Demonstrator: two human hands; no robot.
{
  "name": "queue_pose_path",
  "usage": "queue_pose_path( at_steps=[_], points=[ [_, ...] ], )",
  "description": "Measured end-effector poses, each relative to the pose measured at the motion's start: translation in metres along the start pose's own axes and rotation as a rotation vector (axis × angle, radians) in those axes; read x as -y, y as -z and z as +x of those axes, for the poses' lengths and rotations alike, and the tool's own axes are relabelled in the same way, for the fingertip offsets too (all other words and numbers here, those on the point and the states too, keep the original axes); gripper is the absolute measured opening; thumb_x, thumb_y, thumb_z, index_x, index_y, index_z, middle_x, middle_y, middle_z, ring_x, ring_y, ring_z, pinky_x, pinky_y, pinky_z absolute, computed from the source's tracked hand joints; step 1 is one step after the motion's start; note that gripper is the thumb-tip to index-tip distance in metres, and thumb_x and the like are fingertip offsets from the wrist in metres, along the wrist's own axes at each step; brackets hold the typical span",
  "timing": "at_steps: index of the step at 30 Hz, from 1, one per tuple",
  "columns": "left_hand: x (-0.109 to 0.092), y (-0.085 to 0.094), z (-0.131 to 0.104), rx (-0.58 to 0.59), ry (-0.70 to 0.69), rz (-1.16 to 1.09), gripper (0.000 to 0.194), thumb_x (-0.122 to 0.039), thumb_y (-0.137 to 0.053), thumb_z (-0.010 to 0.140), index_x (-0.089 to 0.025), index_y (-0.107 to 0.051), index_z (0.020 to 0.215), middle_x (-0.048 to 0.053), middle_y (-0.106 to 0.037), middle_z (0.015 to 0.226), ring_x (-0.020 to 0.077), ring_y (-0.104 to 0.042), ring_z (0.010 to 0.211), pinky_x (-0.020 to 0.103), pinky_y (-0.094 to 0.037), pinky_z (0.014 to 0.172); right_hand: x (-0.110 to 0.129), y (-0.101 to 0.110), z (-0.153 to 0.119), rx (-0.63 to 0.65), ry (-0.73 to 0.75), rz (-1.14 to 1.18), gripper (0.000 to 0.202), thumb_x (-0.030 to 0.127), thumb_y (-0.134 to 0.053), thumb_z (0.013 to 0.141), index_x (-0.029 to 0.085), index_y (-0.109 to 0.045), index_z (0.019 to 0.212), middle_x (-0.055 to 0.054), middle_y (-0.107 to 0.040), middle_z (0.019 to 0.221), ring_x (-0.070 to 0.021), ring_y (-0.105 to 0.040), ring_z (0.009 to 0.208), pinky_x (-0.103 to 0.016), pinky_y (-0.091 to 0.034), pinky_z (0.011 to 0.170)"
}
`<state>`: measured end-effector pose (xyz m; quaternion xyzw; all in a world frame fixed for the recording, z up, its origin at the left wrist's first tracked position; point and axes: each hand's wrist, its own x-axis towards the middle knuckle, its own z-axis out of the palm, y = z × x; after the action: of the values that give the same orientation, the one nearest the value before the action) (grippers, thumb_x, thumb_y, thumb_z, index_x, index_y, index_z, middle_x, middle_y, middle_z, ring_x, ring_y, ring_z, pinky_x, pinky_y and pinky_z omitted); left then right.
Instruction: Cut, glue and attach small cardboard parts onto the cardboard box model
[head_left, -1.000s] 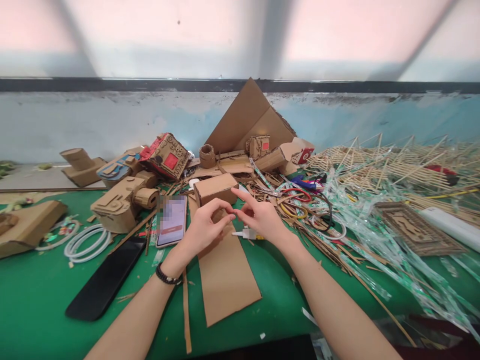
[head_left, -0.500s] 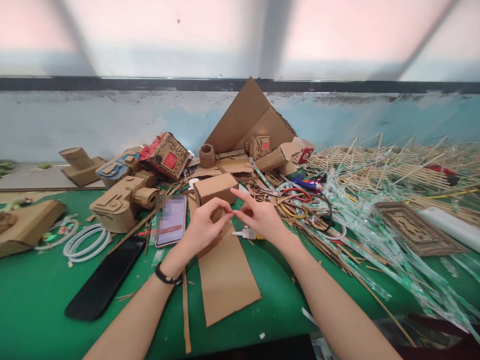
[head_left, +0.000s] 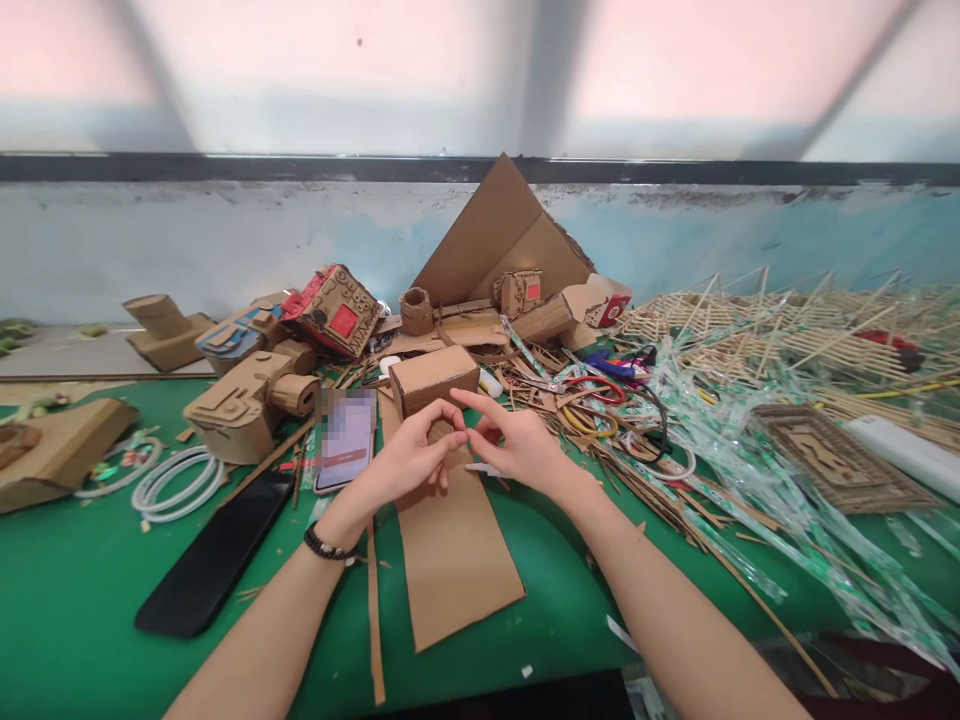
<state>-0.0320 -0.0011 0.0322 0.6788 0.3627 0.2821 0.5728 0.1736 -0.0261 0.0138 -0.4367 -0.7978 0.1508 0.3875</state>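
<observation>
My left hand (head_left: 421, 448) is closed, thumb and fingers pinched together over the upper end of a flat cardboard sheet (head_left: 457, 560). Fingertips of my right hand (head_left: 514, 440) meet it there, thumb and a finger pressed together; whatever lies between the fingertips is too small to make out. Just beyond both hands stands a small cardboard box (head_left: 433, 378). The white nozzle of a glue bottle (head_left: 484, 469) shows under my right hand, which hides most of the bottle.
A phone (head_left: 345, 445) and a black flat piece (head_left: 217, 555) lie to the left, near cardboard camera models (head_left: 244, 405). Scissors (head_left: 559, 387), cardboard scraps and plastic strips (head_left: 720, 480) spread rightward. A large cardboard sheet (head_left: 480, 230) leans on the wall.
My right hand has shifted slightly down and left, covering more of the glue bottle. The fingers of both hands have changed position a little at the pinch.
</observation>
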Motion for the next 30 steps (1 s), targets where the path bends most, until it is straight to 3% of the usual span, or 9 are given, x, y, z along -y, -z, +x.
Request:
queue_pose_path(
  at_steps=[3, 7, 12, 17, 22, 27, 30],
  points=[
    [-0.006, 0.004, -0.004, 0.126, 0.035, -0.077, 0.038, -0.056, -0.067, 0.096, -0.024, -0.049, 0.103, -0.013, -0.042, 0.042, 0.0162, -0.057, 0.038, 0.025, -0.053, 0.043, 0.006, 0.0, -0.001, 0.033, -0.006, 0.098, 0.059, 0.021, -0.057, 0.097, 0.028, -0.05, 0.155, 0.006, -0.069, 0.072, -0.0097, -0.057, 0.057, -0.019, -0.044, 0.062],
    [-0.01, 0.011, -0.008, 0.27, 0.081, -0.173, 0.039, -0.056, -0.069, 0.096, -0.023, -0.049, 0.103, -0.013, -0.044, 0.042, 0.0112, -0.047, 0.033, 0.023, -0.052, 0.042, 0.012, 0.0, -0.002, 0.056, 0.003, 0.185, 0.061, 0.02, -0.06, 0.094, 0.028, -0.051, 0.154, 0.007, -0.065, 0.073, -0.0086, -0.055, 0.059, -0.019, -0.044, 0.064],
    [-0.006, 0.015, -0.008, 0.334, 0.093, -0.26, 0.037, -0.053, -0.07, 0.097, -0.022, -0.051, 0.104, -0.013, -0.045, 0.043, 0.0109, -0.048, 0.036, 0.024, -0.055, 0.046, 0.017, 0.001, -0.003, 0.041, -0.007, 0.264, 0.059, 0.021, -0.06, 0.095, 0.025, -0.053, 0.153, 0.007, -0.062, 0.07, -0.0083, -0.051, 0.059, -0.019, -0.043, 0.063],
    [-0.006, 0.014, -0.008, 0.329, 0.086, -0.28, 0.035, -0.052, -0.069, 0.097, -0.021, -0.053, 0.101, -0.012, -0.045, 0.041, 0.0107, -0.047, 0.034, 0.026, -0.057, 0.049, 0.022, 0.004, -0.001, 0.082, -0.06, 0.398, 0.06, 0.02, -0.059, 0.096, 0.025, -0.051, 0.155, 0.009, -0.058, 0.065, -0.0083, -0.052, 0.056, -0.019, -0.043, 0.058],
    [-0.01, 0.006, -0.008, 0.317, 0.051, -0.389, 0.035, -0.051, -0.07, 0.097, -0.02, -0.055, 0.097, -0.013, -0.045, 0.043, 0.0055, -0.035, 0.03, 0.023, -0.056, 0.046, 0.028, 0.005, 0.0, 0.082, -0.144, 0.604, 0.053, 0.026, -0.056, 0.101, 0.025, -0.051, 0.154, 0.007, -0.061, 0.065, -0.0093, -0.059, 0.053, -0.019, -0.049, 0.054],
    [-0.01, -0.012, -0.005, 0.199, 0.019, -0.491, 0.037, -0.05, -0.072, 0.095, -0.019, -0.053, 0.093, -0.006, -0.064, 0.061, 0.0023, -0.034, 0.03, 0.021, -0.054, 0.041, 0.026, 0.004, 0.001, 0.057, -0.2, 0.741, 0.051, 0.031, -0.055, 0.102, 0.026, -0.052, 0.153, 0.007, -0.061, 0.066, -0.0098, -0.06, 0.052, -0.02, -0.053, 0.051],
    [-0.009, -0.018, -0.002, 0.109, 0.004, -0.488, 0.038, -0.05, -0.074, 0.094, -0.02, -0.051, 0.096, -0.007, -0.065, 0.06, 0.0035, -0.036, 0.03, 0.021, -0.053, 0.04, 0.02, 0.004, 0.002, 0.058, -0.19, 0.734, 0.054, 0.028, -0.055, 0.1, 0.026, -0.05, 0.154, 0.007, -0.06, 0.065, -0.0107, -0.06, 0.054, -0.022, -0.054, 0.053]
  ],
)
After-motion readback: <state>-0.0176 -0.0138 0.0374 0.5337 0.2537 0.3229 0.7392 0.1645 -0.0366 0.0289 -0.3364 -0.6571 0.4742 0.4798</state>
